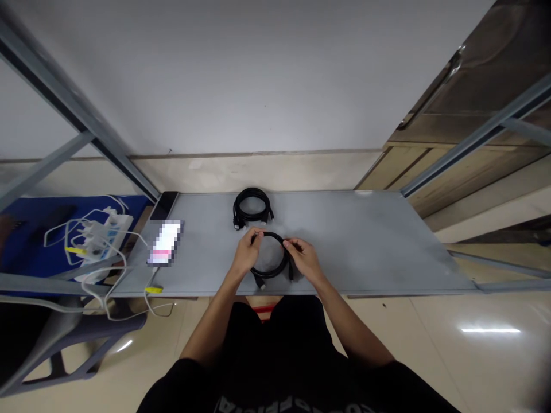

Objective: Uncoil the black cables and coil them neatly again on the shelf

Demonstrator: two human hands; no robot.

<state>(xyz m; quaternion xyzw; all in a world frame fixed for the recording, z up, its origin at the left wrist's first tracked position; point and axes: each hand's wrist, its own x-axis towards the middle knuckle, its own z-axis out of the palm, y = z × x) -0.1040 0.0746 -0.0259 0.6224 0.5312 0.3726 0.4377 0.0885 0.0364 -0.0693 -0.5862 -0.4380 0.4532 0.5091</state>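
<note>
A black cable coil [271, 274] is held just over the front part of the grey shelf [365, 246], its plug ends hanging at the near side. On its left edge, my left hand [248, 250] is closed, thumb and fingers pinching the cable. Opposite it, my right hand [303, 256] pinches the coil's right edge between thumb and fingers. Beyond them lies a second black cable coil [252, 217], its connectors pointing toward me; neither hand grips it.
At the shelf's left end lie a lit phone [166, 242] and a dark phone [164, 205]. White charging cables run to a power strip [103, 246] on a blue surface [26, 241]. Metal posts [116, 158] rise at both sides; a wall stands behind.
</note>
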